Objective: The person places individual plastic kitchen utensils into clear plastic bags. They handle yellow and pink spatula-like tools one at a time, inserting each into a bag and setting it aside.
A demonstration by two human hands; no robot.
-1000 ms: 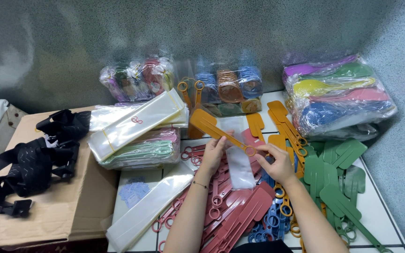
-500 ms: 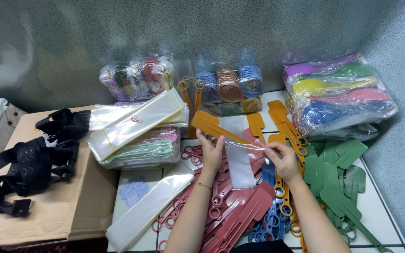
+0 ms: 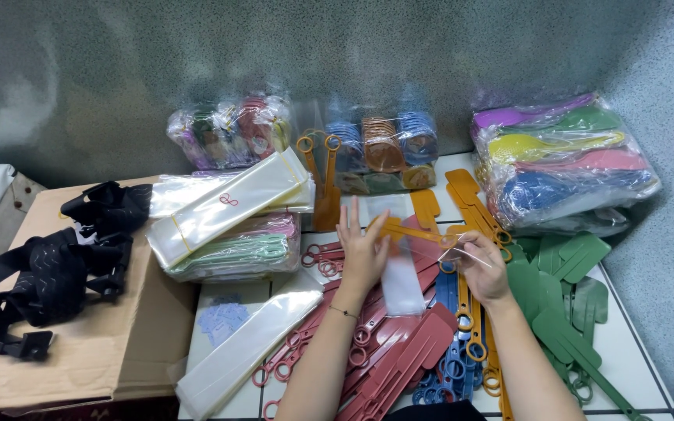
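- Surface: white tiled counter (image 3: 633,343) with dark grout lines, set against a grey speckled wall (image 3: 196,62) that turns a corner at right.
- Left of the counter: flattened brown cardboard box (image 3: 79,351), with a black strap harness (image 3: 48,273) lying on it.
- Back row by the wall: clear bag of mixed-colour rings (image 3: 228,132); clear bag of blue and brown rings (image 3: 384,144); at right, a big clear bag of plastic scoops (image 3: 563,160) in purple, green, yellow, pink and blue.
- Centre-left: stack of clear sleeve bundles (image 3: 232,206); a loose sleeve pack (image 3: 251,347) lies nearer.
- Loose piles: red spatulas (image 3: 399,351), blue spatulas (image 3: 446,366), green spatulas (image 3: 563,304), orange spatulas (image 3: 470,199).
- Left hand (image 3: 362,251): fingers spread, thumb and forefinger pinching an orange spatula (image 3: 415,231) held over the red pile.
- Right hand (image 3: 484,265): fingertips closed on the mouth of a clear plastic sleeve (image 3: 401,277), just beside the spatula's handle end.
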